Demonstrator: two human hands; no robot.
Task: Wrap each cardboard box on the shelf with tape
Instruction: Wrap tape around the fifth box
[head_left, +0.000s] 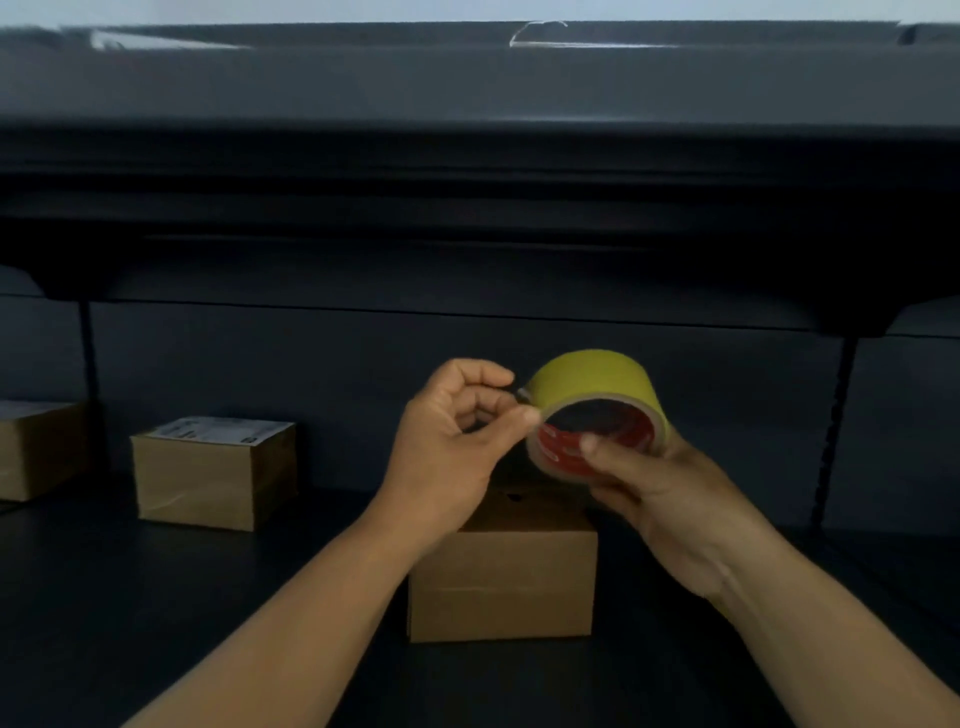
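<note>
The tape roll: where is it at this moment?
In the head view, the yellow tape roll is right of centre, held in the right hand above the nearest cardboard box, with the left hand pinching its edge.

I count three cardboard boxes on the shelf (156, 597): near box (501, 582), labelled box (213, 473), and left-edge box (36, 449), partly cut off. One roll of yellow tape (597, 410). Two hands: left hand (452, 452), right hand (670, 499).
</note>
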